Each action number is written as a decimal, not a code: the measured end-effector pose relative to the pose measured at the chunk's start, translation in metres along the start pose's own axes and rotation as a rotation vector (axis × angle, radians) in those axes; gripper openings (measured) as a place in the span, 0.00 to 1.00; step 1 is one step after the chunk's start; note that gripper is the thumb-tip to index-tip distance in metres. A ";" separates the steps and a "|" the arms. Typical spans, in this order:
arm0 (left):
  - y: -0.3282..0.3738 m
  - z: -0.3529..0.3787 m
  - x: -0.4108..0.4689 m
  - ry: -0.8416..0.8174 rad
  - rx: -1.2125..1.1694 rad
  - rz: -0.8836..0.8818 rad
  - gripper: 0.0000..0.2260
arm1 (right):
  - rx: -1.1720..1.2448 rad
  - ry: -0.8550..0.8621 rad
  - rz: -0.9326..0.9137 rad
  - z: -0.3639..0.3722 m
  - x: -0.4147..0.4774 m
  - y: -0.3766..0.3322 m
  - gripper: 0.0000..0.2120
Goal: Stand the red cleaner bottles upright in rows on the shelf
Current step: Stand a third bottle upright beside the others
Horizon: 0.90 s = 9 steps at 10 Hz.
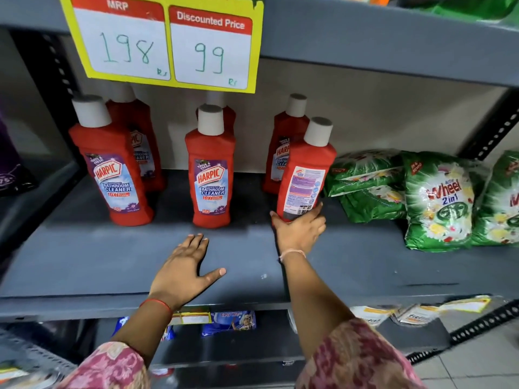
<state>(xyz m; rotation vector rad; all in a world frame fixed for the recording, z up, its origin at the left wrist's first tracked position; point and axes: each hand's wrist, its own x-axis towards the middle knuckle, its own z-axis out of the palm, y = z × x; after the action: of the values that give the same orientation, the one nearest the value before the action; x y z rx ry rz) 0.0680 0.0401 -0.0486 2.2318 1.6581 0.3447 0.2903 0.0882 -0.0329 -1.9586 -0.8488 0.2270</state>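
- Right hand (299, 230) fingers clasp a tilted Harpic bottle (306, 169), back label showing.
- Left hand (184, 272) lies flat, fingers spread, on the shelf (84, 265) front.
- Wheel packs (438, 200) crowd the right.

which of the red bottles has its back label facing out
The front-right bottle, gripped at its base by the right hand. It shows small print and a barcode; the others show Harpic fronts.

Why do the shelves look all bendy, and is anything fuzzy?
Head view: the wide-angle lens curves the shelf edges and leans the outer red bottles. The middle bottle's label reads sharp; the corners and purple pack smear. The right hand is slightly blurred. The light is soft, with only faint shadows.
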 end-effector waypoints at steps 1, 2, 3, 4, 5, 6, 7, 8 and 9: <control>0.000 0.000 0.000 -0.002 -0.018 0.001 0.57 | 0.045 0.017 -0.039 0.003 -0.003 0.002 0.54; 0.000 0.001 0.000 0.007 -0.024 0.010 0.49 | 0.132 -0.040 -0.065 0.004 -0.002 0.004 0.54; 0.000 0.001 0.000 0.006 -0.026 0.009 0.48 | 0.144 -0.043 -0.043 0.004 0.000 0.004 0.59; 0.000 0.001 0.000 0.006 -0.025 0.011 0.48 | 0.194 -0.037 -0.077 0.003 -0.002 0.008 0.49; 0.000 0.001 0.000 0.006 -0.022 0.014 0.48 | 0.359 -0.120 -0.018 -0.005 -0.002 0.015 0.30; 0.000 0.001 -0.001 0.009 -0.026 0.015 0.48 | 0.531 -0.299 0.018 -0.014 0.006 0.022 0.26; 0.000 0.001 0.000 0.010 -0.025 0.014 0.48 | 0.525 -0.423 -0.003 -0.022 0.023 0.026 0.23; -0.001 0.001 0.000 0.015 -0.030 0.015 0.48 | 0.523 -0.564 0.035 -0.026 0.041 0.029 0.23; -0.002 0.003 0.000 0.019 -0.031 0.016 0.47 | 0.518 -0.673 0.064 -0.025 0.053 0.030 0.24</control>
<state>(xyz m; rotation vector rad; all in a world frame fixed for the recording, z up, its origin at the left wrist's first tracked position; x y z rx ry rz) 0.0679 0.0404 -0.0520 2.2271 1.6334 0.3948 0.3554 0.0953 -0.0346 -1.4160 -1.0169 1.0757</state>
